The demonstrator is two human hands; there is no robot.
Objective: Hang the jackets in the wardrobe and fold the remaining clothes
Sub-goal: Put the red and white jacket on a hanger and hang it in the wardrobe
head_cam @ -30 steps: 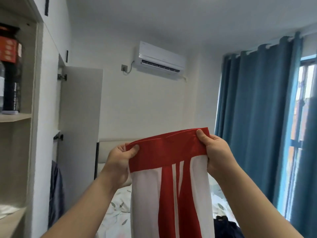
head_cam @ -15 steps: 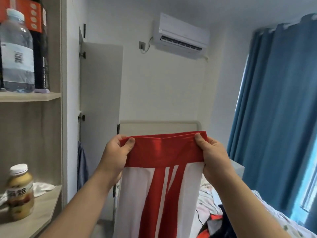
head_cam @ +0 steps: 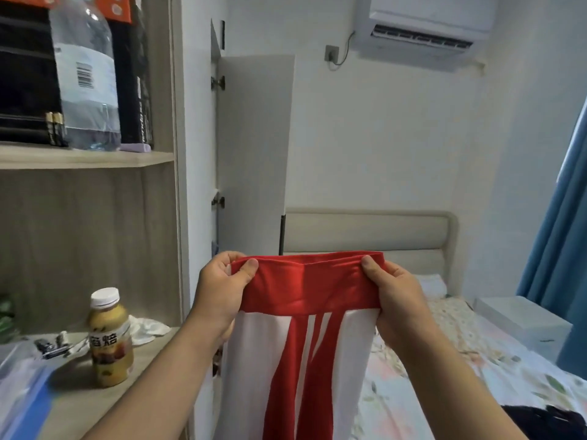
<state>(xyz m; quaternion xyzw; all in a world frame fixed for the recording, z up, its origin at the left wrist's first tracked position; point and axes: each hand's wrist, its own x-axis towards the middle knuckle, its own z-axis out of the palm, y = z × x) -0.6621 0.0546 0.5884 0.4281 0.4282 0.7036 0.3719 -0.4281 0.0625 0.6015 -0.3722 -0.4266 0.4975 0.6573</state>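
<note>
Fingers (head_cam: 251, 267) pinched red waistband of striped garment (head_cam: 305, 344), left hand (head_cam: 222, 293) and right hand (head_cam: 397, 300) at its corners, hung before bed (head_cam: 476, 360). Folding step, judged; next, lay flat.

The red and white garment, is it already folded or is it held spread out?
Spread out, not folded: left hand and right hand each pinch an end of the red and white garment, which hangs down.
</note>
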